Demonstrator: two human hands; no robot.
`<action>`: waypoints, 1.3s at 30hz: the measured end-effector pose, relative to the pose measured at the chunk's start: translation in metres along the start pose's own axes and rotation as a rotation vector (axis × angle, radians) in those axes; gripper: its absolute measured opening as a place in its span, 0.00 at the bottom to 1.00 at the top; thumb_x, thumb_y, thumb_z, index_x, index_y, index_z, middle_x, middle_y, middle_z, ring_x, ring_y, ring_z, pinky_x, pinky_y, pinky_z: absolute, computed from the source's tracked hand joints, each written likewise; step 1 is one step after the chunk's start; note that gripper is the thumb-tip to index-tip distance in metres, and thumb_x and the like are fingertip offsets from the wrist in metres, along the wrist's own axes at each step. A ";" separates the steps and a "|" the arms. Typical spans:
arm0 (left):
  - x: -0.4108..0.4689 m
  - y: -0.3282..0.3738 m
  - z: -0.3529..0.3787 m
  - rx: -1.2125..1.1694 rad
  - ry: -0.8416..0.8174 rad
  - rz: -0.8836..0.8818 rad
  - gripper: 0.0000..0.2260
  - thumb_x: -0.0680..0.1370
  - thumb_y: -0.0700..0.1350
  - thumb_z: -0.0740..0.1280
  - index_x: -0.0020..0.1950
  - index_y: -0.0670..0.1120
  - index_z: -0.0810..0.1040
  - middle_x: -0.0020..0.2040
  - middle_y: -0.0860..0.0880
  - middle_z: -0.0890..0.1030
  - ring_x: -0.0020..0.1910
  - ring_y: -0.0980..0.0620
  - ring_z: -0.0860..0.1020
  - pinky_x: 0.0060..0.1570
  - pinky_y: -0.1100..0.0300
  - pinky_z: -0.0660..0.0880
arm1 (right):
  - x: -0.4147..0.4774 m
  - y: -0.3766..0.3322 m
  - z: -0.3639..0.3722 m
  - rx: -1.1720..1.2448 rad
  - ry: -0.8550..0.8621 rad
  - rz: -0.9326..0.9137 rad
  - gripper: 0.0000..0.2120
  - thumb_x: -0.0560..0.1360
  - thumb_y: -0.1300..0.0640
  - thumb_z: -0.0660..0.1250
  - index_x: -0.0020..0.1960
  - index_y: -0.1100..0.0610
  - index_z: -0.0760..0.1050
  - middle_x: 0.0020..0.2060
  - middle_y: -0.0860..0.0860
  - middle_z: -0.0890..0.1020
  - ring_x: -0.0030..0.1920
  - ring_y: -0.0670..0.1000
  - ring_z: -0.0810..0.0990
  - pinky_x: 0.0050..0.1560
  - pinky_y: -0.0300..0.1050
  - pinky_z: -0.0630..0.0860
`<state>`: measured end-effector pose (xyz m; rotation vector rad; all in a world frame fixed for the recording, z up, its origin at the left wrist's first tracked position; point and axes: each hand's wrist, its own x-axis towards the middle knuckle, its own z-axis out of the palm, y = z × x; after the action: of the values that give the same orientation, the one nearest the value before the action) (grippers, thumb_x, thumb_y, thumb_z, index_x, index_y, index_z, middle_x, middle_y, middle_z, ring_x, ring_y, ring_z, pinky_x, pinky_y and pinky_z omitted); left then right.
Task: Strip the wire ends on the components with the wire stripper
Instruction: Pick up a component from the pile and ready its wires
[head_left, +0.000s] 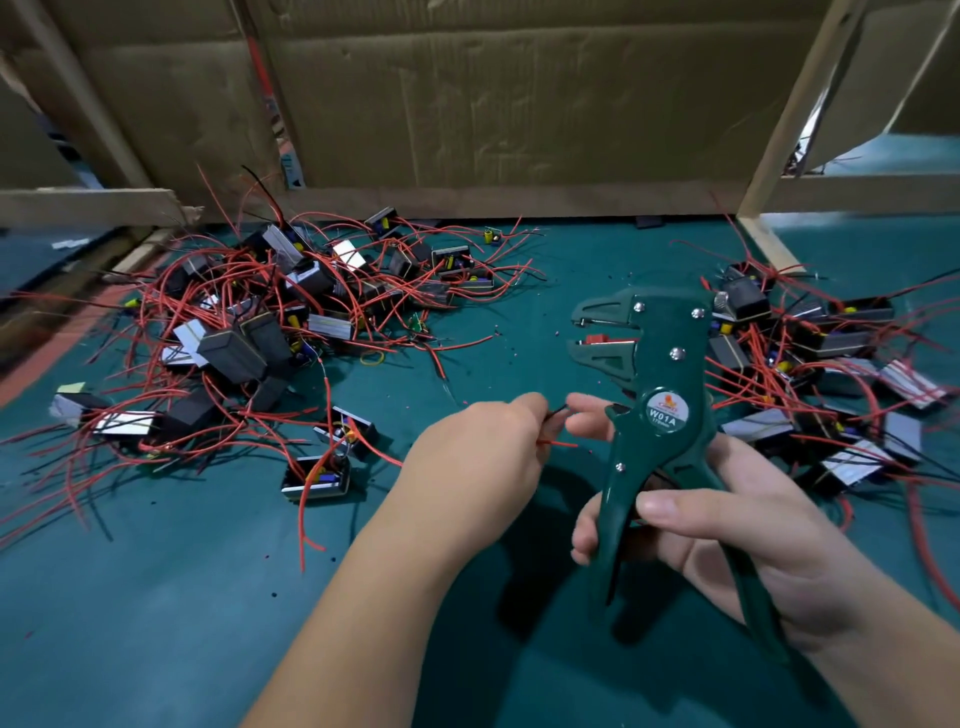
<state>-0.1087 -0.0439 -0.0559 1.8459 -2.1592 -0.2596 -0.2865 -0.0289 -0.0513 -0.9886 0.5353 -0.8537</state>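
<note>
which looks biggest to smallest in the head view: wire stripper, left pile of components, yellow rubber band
1. left pile of components, spreads widest
2. wire stripper, held nearer the camera, so it may look oversized
3. yellow rubber band, smallest by far

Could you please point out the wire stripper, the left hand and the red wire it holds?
wire stripper (669, 331): head view, green plate between its screws.
left hand (483, 457): head view, back of the hand.
red wire (561, 444): head view, free end past that hand.
</note>
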 end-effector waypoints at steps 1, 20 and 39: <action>0.000 0.001 0.001 0.004 0.005 -0.002 0.07 0.80 0.50 0.52 0.45 0.49 0.62 0.35 0.50 0.67 0.43 0.40 0.74 0.34 0.54 0.62 | 0.000 0.000 0.001 -0.004 0.028 0.007 0.32 0.57 0.57 0.81 0.60 0.61 0.77 0.60 0.60 0.78 0.38 0.65 0.79 0.42 0.59 0.77; -0.004 -0.002 -0.003 -0.638 0.170 0.078 0.11 0.79 0.53 0.55 0.42 0.53 0.73 0.34 0.64 0.75 0.35 0.62 0.72 0.38 0.62 0.68 | 0.003 -0.006 0.001 0.173 -0.001 -0.010 0.36 0.56 0.59 0.80 0.63 0.63 0.75 0.57 0.63 0.79 0.39 0.62 0.80 0.42 0.62 0.77; -0.001 -0.015 -0.012 -0.403 0.465 0.113 0.10 0.80 0.46 0.60 0.48 0.45 0.79 0.41 0.50 0.77 0.46 0.48 0.74 0.47 0.53 0.71 | 0.002 -0.014 -0.003 0.349 -0.311 0.263 0.24 0.72 0.56 0.70 0.64 0.66 0.73 0.47 0.64 0.80 0.44 0.62 0.80 0.50 0.60 0.77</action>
<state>-0.0908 -0.0452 -0.0496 1.3901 -1.7319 -0.1978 -0.2928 -0.0359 -0.0401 -0.6931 0.2313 -0.5215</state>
